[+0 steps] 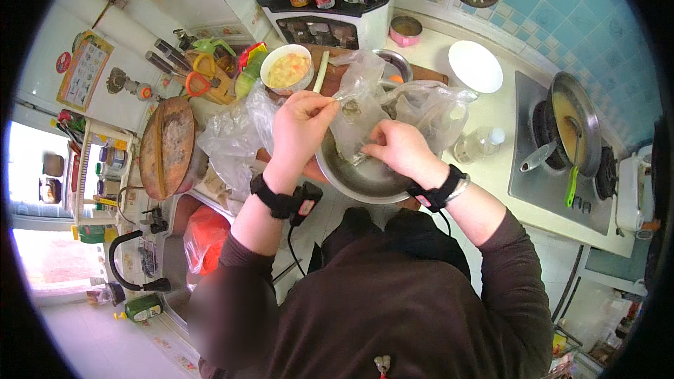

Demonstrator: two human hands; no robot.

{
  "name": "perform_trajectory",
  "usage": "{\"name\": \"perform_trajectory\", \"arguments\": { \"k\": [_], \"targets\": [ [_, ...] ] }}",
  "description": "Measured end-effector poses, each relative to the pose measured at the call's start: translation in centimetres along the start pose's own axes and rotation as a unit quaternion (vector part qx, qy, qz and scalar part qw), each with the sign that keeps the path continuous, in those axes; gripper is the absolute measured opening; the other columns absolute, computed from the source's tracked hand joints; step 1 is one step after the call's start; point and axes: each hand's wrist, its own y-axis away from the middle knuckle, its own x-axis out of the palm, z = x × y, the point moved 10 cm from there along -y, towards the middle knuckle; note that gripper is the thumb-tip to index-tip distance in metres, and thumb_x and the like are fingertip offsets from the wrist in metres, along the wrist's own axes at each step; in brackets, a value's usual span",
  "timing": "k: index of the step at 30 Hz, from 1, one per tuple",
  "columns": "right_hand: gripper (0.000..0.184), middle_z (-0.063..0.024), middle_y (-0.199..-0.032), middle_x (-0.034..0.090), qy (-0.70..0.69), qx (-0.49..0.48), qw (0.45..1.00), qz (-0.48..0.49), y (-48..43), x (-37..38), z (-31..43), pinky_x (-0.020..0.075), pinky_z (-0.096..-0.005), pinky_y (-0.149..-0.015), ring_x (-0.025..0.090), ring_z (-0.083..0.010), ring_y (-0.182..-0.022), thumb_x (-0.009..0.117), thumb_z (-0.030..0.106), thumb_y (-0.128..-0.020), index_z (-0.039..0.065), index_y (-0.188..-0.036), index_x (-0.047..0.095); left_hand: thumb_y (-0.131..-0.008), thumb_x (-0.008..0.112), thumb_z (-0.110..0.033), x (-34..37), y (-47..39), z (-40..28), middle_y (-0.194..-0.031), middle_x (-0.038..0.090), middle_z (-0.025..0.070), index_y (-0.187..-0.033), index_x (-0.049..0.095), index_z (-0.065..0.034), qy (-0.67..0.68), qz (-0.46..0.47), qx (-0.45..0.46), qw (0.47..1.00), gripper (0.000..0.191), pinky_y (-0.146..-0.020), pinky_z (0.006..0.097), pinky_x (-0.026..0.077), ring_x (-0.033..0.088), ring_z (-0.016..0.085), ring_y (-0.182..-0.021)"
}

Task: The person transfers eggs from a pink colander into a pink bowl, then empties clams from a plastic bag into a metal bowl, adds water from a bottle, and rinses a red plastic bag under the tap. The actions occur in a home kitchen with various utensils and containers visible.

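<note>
My left hand (301,129) pinches the edge of a clear plastic bag (359,76) between thumb and fingertips. Lower down, the fingertips of my right hand (401,148) grip the same bag. Some dark bits show through the film; what they are cannot be made out. Both hands are over a wide stainless steel basin (363,189), whose far side is hidden by the plastic. Another clear bag (429,108), crumpled, lies at the basin's far right; whether it joins the held one is unclear. Behind stands a small metal bowl (403,63) with something orange near it.
Left are a bowl of beaten egg mixture (288,69), crumpled plastic bags (231,139), scissors (199,76) and a lidded pot (167,150). Rightward are a clear bottle (479,145), a white plate (475,67) and a wok (574,121) with a green-handled utensil on the stove.
</note>
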Motion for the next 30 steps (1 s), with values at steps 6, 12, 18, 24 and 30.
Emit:
{"name": "perform_trajectory", "arguments": {
  "k": [6,12,18,24,30],
  "targets": [
    [0.024,-0.0145,-0.081,0.064,0.097,-0.077,0.987,-0.101,-1.1,2.5,0.9,0.0514,-0.0457,-0.069,0.064,-0.0368,-0.079,0.069,0.027,-0.079,0.005,-0.086,0.063,-0.082,0.075,-0.008,0.9,0.3,3.4,-0.083,0.069,0.0032,-0.09,0.07,0.0,0.131,0.031,-0.153,0.979,0.012,-0.067,0.022,0.05,0.061,0.008,-0.071],
    [0.018,-0.0172,-0.08,0.063,0.108,-0.092,0.99,-0.021,-0.3,2.5,1.4,0.0501,-0.0474,-0.068,0.063,-0.0378,-0.077,0.061,0.022,-0.081,0.005,-0.077,0.063,-0.081,0.076,-0.007,-0.3,0.6,2.0,-0.078,0.067,0.0028,-0.085,0.068,-0.0001,0.083,0.005,-0.134,0.987,0.011,-0.062,0.0214,0.048,0.059,0.007,-0.067],
    [0.013,-0.0161,-0.081,0.063,0.042,-0.099,0.993,-0.045,4.5,-4.9,2.7,0.0501,-0.0458,-0.069,0.063,-0.0376,-0.077,0.063,0.017,-0.081,0.004,-0.078,0.063,-0.08,0.076,-0.009,-1.7,1.4,-3.3,-0.073,0.061,0.0035,-0.078,0.063,0.0008,0.014,-0.002,-0.039,0.999,0.016,-0.056,0.0245,0.047,0.056,0.009,-0.061],
    [0.015,-0.0149,-0.08,0.062,0.092,-0.111,0.988,-0.049,5.5,-6.0,4.8,0.0503,-0.0447,-0.067,0.062,-0.0375,-0.076,0.064,0.018,-0.082,0.004,-0.079,0.062,-0.082,0.072,-0.011,-0.3,0.4,-6.8,-0.072,0.055,0.0098,-0.078,0.06,-0.0011,-0.084,0.055,0.092,0.991,0.016,-0.059,0.032,0.045,0.055,0.021,-0.063],
    [0.016,-0.0163,-0.084,0.062,0.127,-0.057,0.99,-0.038,3.7,-5.1,1.8,0.0507,-0.0453,-0.068,0.063,-0.0369,-0.079,0.062,0.019,-0.085,0.003,-0.083,0.059,-0.085,0.07,-0.013,0.9,-1.2,-3.0,-0.08,0.06,0.0103,-0.079,0.059,-0.0014,-0.065,0.103,-0.002,0.993,0.017,-0.065,0.0314,0.047,0.06,0.022,-0.073]
  ]
}}
